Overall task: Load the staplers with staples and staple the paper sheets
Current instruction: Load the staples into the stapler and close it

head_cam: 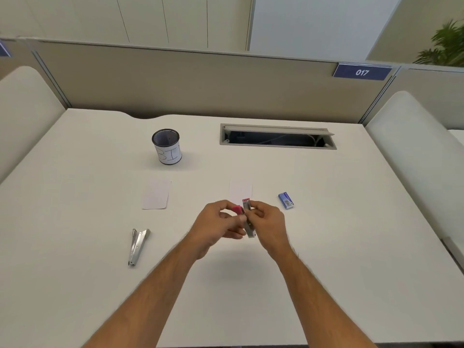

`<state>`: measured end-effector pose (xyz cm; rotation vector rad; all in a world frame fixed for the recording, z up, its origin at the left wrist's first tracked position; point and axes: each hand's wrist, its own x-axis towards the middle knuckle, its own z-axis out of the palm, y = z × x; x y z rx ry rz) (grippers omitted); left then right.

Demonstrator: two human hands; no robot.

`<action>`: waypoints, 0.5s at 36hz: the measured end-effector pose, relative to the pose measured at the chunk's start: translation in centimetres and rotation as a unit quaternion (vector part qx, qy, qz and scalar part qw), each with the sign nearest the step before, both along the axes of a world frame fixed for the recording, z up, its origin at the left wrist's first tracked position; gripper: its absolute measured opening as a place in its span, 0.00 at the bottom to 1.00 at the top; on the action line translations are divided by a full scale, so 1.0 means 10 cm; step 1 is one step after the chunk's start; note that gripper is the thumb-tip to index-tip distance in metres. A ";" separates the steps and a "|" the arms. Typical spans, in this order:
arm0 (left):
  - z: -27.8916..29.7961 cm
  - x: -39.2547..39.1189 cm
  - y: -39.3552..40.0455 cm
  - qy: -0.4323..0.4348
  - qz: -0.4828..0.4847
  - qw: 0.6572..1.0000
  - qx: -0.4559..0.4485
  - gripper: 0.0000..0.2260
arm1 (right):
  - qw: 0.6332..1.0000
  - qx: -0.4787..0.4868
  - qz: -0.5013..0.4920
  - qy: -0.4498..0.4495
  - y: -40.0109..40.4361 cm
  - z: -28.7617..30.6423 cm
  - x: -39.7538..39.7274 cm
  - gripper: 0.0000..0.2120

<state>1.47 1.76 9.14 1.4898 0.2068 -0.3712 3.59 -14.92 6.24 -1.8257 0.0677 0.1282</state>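
— What are you holding?
— My left hand (216, 226) and right hand (267, 223) both pinch the pink stapler (244, 217) above the table (326, 247) (hinged open).
— Counts?
— 2 staplers: the silver stapler (138, 246) lies at 9 o'clock. 2 paper sheets (155, 194), 1 staple box (286, 200) at 2 o'clock, 1 bin cup (167, 148).

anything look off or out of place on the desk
Nothing spilled or damaged. The silver stapler lies hinged open on the desk, left of the hands, and the cable hatch at the back is open.
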 end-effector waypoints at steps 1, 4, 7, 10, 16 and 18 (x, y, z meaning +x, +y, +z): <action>-0.01 0.01 0.00 -0.001 0.015 1.000 0.006 0.10 | 1.000 -0.011 0.009 -0.007 0.01 0.02 -0.01 0.07; -0.04 0.04 0.03 0.006 0.037 0.999 0.006 0.10 | 0.999 -0.012 0.051 0.000 0.04 0.05 -0.03 0.11; -0.09 0.04 0.09 -0.002 0.032 0.999 0.011 0.08 | 0.994 0.024 0.102 0.038 0.01 0.06 -0.04 0.17; -0.14 0.06 0.17 -0.022 0.002 0.999 0.027 0.05 | 0.989 0.003 0.147 0.031 -0.07 0.03 -0.04 0.26; -0.19 0.15 0.25 -0.050 -0.046 0.992 0.109 0.18 | 0.982 -0.100 0.159 -0.008 -0.11 0.00 -0.03 0.26; -0.20 0.18 0.27 -0.079 -0.067 0.979 0.176 0.21 | 0.978 -0.134 0.158 -0.026 -0.12 0.01 -0.01 0.25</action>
